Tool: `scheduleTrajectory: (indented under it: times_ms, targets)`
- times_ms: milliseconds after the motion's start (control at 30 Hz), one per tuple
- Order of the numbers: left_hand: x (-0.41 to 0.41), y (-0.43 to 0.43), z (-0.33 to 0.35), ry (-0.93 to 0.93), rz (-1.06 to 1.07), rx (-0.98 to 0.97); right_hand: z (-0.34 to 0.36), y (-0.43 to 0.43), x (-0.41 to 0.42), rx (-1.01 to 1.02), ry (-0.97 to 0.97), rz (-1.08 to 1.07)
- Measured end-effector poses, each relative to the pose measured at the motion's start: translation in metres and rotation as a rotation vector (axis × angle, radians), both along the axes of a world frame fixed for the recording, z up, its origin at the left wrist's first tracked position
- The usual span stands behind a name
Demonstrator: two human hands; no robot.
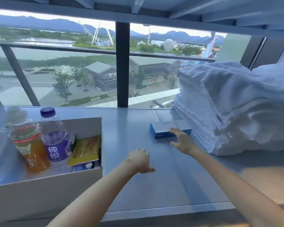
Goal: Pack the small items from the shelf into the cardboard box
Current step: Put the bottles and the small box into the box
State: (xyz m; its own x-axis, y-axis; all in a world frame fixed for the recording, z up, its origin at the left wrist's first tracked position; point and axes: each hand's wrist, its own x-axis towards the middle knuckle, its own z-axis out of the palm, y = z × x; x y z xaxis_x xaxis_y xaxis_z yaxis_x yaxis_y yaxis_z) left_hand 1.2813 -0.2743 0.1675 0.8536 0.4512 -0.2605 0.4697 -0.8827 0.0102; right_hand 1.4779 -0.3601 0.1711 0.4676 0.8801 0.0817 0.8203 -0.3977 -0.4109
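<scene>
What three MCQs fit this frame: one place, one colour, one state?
1. Where is the flat blue-and-white carton?
A. on the grey shelf, beside the stack of folded white towels
B. on top of the towels
C. under the towels

2. What colour is the cap of the clear water bottle with the purple label?
A. red
B. green
C. purple

3. What is the right hand doing?
A. gripping the bottle
B. touching the carton with spread fingers
C. curled into an empty fist

Answers:
1 A: the carton lies flat on the shelf, next to the towels.
2 C: the cap is purple, like the label.
3 B: its straight fingers reach onto the carton's top, none curled round it.
</scene>
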Motion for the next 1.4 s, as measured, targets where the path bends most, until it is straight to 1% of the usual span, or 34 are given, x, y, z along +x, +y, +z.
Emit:
scheduleTrajectory:
  times_ms: [67, 133, 233, 333, 400, 500, 600, 633, 700, 767, 800, 867, 933, 967, 1033, 1100, 1167, 1200, 1300, 1367, 1400]
  targets:
    - [0.007, -0.001, -0.021, 0.007, 0.054, -0.07, -0.009, 0.008, 0.019, -0.059, -0.003, 0.018]
    - [0.01, 0.002, -0.033, -0.052, 0.087, -0.095, -0.016, 0.016, 0.035, -0.111, -0.014, 0.041]
    - [0.006, 0.007, -0.048, -0.15, 0.12, -0.146, -0.027, 0.026, 0.054, -0.173, -0.104, 0.064]
    - [-0.005, 0.003, -0.071, -0.315, 0.189, -0.208, -0.038, 0.026, 0.059, -0.103, -0.132, 0.05]
    - [-0.01, -0.002, -0.084, -0.456, 0.221, -0.158, -0.043, 0.02, 0.052, -0.053, -0.178, 0.06]
    - [-0.013, -0.003, -0.087, -0.63, 0.273, -0.174, -0.049, -0.002, 0.031, -0.001, -0.248, 0.119]
    - [-0.016, -0.008, -0.084, -0.739, 0.269, -0.235, -0.057, -0.035, 0.004, 0.137, -0.335, 0.216]
    - [-0.017, -0.01, -0.083, -0.775, 0.272, -0.262, -0.058, -0.044, -0.004, 0.186, -0.324, 0.254]
    - [-0.018, -0.01, -0.083, -0.839, 0.289, -0.317, -0.054, -0.058, -0.009, 0.266, -0.191, 0.298]
    - [-0.02, -0.009, -0.085, -0.861, 0.303, -0.351, -0.043, -0.061, -0.001, 0.308, -0.062, 0.253]
    - [-0.02, -0.007, -0.086, -0.854, 0.308, -0.365, -0.038, -0.059, 0.007, 0.282, -0.053, 0.212]
    - [-0.02, -0.006, -0.088, -0.834, 0.312, -0.401, -0.03, -0.053, 0.023, 0.094, -0.043, 0.147]
    - [-0.02, -0.006, -0.089, -0.815, 0.305, -0.428, -0.03, -0.049, 0.031, -0.126, 0.07, 0.135]
    - [-0.02, -0.006, -0.088, -0.808, 0.303, -0.438, -0.032, -0.048, 0.031, -0.156, 0.137, 0.143]
    - [-0.02, -0.008, -0.085, -0.831, 0.302, -0.471, -0.038, -0.051, 0.03, -0.089, 0.2, 0.147]
    - [-0.021, -0.013, -0.075, -0.886, 0.28, -0.491, -0.038, -0.056, 0.03, 0.007, 0.204, 0.137]
    - [-0.023, -0.02, -0.054, -0.945, 0.215, -0.434, -0.029, -0.063, 0.032, 0.058, 0.241, 0.158]
    - [-0.024, -0.022, -0.04, -0.983, 0.174, -0.398, -0.022, -0.066, 0.033, 0.055, 0.257, 0.204]
    - [-0.033, -0.028, 0.008, -1.101, 0.084, -0.333, 0.005, -0.073, 0.028, 0.025, 0.201, 0.393]
    - [-0.044, -0.03, 0.035, -1.144, 0.063, -0.329, 0.026, -0.075, 0.023, 0.113, 0.129, 0.448]
    - [-0.052, -0.031, 0.045, -1.159, 0.058, -0.334, 0.037, -0.075, 0.02, 0.173, 0.137, 0.461]
